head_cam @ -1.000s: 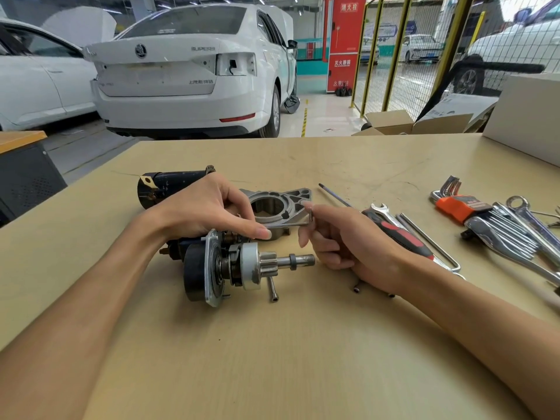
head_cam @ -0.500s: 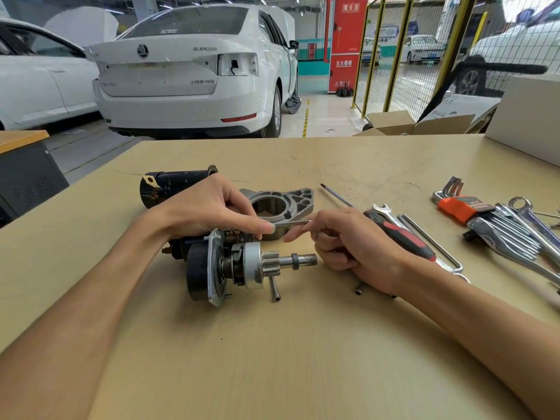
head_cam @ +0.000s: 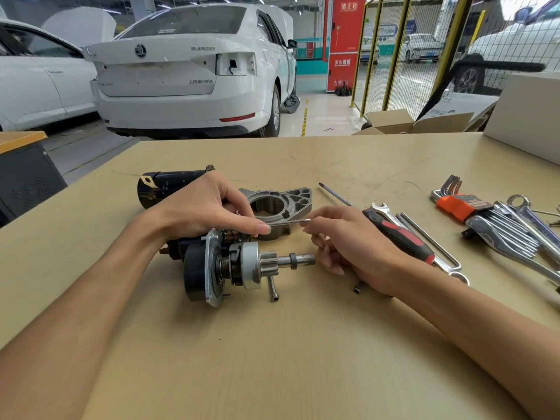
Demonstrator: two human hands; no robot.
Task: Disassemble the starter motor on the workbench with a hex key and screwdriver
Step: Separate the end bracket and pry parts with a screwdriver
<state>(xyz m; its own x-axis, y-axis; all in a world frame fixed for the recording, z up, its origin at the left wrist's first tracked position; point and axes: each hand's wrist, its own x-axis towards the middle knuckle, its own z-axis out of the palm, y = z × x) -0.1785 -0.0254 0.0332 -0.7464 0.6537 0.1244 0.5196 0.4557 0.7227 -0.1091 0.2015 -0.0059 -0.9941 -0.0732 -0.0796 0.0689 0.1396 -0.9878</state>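
Already the starter motor [head_cam: 230,262] lay in pieces on the workbench [head_cam: 272,359]. Its silver front cover [head_cam: 281,204] and black can [head_cam: 169,184] sat apart behind it, and one bolt [head_cam: 273,288] lay loose. The left hand [head_cam: 209,207] held the motor down. The right hand [head_cam: 348,241] pinched a thin hex key [head_cam: 289,222] stuck into it. I think more small parts were left to undo.
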